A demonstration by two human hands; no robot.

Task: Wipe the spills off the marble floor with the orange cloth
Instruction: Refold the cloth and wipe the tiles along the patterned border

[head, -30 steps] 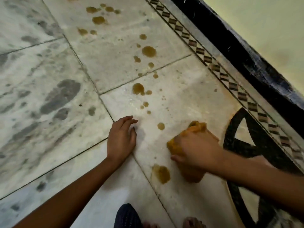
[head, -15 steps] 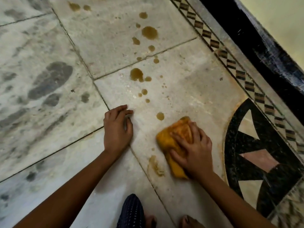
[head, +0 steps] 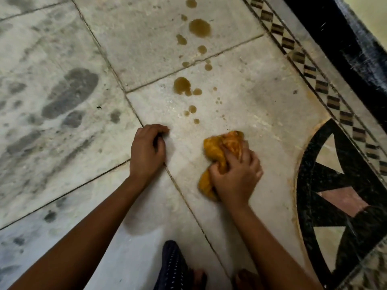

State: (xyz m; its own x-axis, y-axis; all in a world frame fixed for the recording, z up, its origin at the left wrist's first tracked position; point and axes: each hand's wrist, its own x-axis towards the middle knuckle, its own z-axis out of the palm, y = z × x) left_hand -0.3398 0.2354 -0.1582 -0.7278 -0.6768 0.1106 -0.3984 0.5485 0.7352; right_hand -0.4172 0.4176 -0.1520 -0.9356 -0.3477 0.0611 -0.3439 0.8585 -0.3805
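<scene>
My right hand (head: 235, 176) presses a bunched orange cloth (head: 219, 151) onto the pale marble floor (head: 261, 97). The cloth sticks out ahead of and to the left of my fingers. My left hand (head: 146, 152) rests on the floor to the left, fingers curled under, holding nothing. Ahead of the cloth lies a trail of brown spills: small drops (head: 192, 109), a larger blot (head: 181, 85) and a big round one (head: 200, 27) farther up. The tile under and behind the cloth looks wiped, with a faint wet sheen.
A black inlaid medallion (head: 343, 185) lies in the floor to the right. A checked border strip (head: 320, 84) and a black skirting (head: 345, 38) run diagonally at the upper right. My knee in dark dotted fabric (head: 173, 266) and toes show at the bottom.
The brown blot near my right wrist and the drop just ahead of the cloth are gone. My right hand has pushed the cloth forward over them. My left fingers have curled in.
</scene>
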